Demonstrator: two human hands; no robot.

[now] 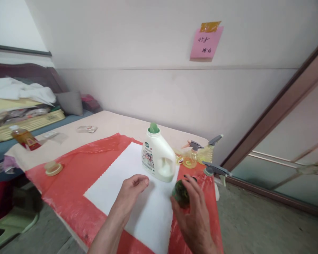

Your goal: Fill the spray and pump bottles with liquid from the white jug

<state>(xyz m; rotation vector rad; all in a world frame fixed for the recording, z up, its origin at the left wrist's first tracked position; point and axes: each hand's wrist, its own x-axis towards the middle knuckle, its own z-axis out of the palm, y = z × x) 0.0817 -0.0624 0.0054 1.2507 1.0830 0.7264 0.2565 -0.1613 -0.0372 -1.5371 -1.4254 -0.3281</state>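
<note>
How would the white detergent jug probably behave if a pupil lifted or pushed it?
The detergent jug probably feels stiff: its moulded walls hold their shape. It may slide before tipping, standing upright on a broad base. With no cap over its green spout, liquid could spill if tilted; how full it is, I cannot tell.

The container [179, 193] I hold is dark green; my jug [160, 151] is creamy white with a green spout [154, 128], my mat [113, 181] plain white, the plastic sheet [95, 153] red, the note [206, 43] pink with yellow-brown tape [210, 26], the spray triggers [216, 168] grey.
</note>
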